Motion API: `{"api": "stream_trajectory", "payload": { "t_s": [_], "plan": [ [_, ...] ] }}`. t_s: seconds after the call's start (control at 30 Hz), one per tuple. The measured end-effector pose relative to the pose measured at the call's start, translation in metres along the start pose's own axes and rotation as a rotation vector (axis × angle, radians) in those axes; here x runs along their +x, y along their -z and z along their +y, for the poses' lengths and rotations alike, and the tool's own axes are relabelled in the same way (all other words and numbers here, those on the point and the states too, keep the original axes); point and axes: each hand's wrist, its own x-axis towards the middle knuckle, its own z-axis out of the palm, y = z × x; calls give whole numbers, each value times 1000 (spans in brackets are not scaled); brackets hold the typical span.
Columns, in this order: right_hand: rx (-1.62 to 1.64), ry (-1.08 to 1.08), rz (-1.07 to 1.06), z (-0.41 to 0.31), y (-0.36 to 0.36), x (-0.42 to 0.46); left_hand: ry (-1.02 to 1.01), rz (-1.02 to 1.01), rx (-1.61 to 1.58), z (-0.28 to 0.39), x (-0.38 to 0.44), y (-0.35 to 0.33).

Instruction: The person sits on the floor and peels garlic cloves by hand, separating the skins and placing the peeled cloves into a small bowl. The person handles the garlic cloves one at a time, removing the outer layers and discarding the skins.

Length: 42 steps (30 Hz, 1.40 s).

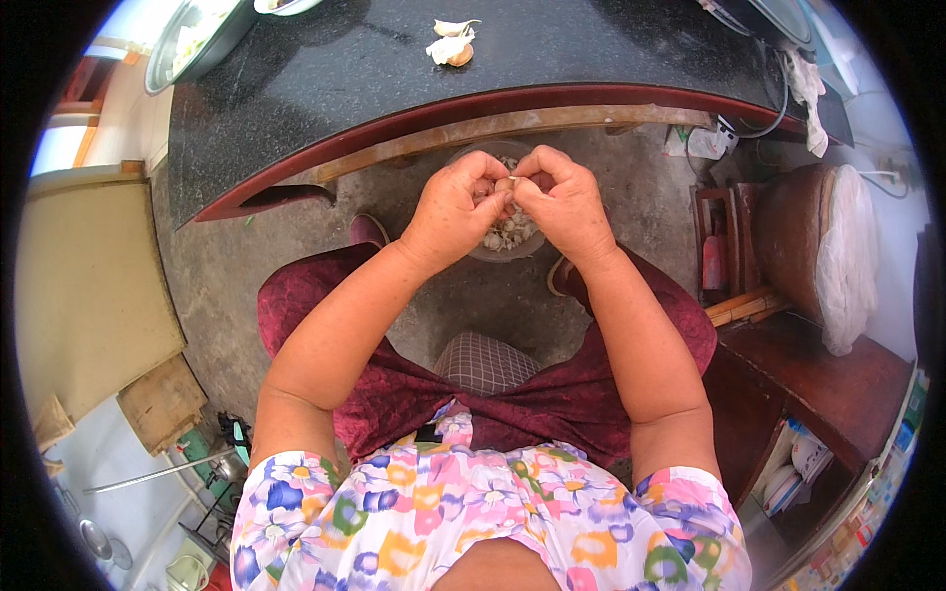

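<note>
My left hand (462, 203) and my right hand (558, 199) meet above a clear plastic tub (510, 256) on the floor. Between the fingertips of both hands is a small garlic clove (505, 185), partly covered by the fingers. Whitish garlic pieces or peelings (510, 233) lie in the tub, and my hands hide part of it. On the dark speckled countertop (332, 81) in front of me rest a few garlic cloves (460, 53) with loose, papery skin, apart from my hands.
A metal basin (214, 52) stands at the counter's left end, with a cloth (809, 96) hanging at its right. The counter's red edge (458, 122) runs just beyond my hands. A large brown jar (787, 236) covered in plastic stands right, above a wooden cabinet (828, 377).
</note>
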Motion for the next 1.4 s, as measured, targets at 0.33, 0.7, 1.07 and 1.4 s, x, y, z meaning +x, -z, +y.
{"api": "stream_trajectory", "payload": {
  "t_s": [0.33,0.7,1.07,1.4],
  "plan": [
    [40,-38,29,3,-2,0,-34,-23,77,-4,-2,-1],
    [121,-120,14,5,-2,-1,-23,-42,119,-7,-4,-2],
    [301,-202,-75,-11,2,-1,91,18,-259,-5,1,3],
    [340,-26,-10,-9,-5,-4,62,71,-305,4,0,5]
  ]
}}
